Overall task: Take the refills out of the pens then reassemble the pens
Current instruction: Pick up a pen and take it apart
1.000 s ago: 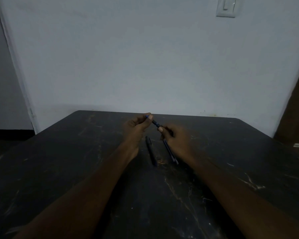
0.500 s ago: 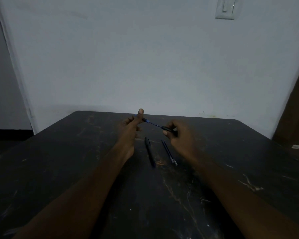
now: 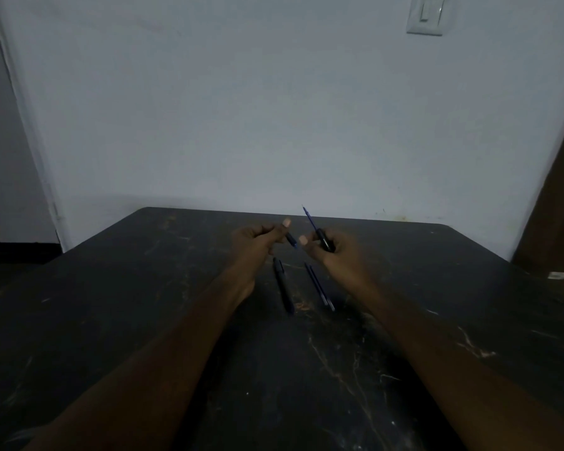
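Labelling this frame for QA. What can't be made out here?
All head view, dim light.
The small blue-tipped pen piece in the left hand: fingers cover most of it; which part, unclear.
The black pen barrel in the right hand: rear end hidden by fingers; how deep the thin blue refill sits, unseen.
The small white object on the dark scratched table: too small to identify.

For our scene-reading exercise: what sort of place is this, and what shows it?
Probably a plain, dimly lit indoor room, perhaps in a home: a dark scratched table set by a bare pale wall with a light switch on it.
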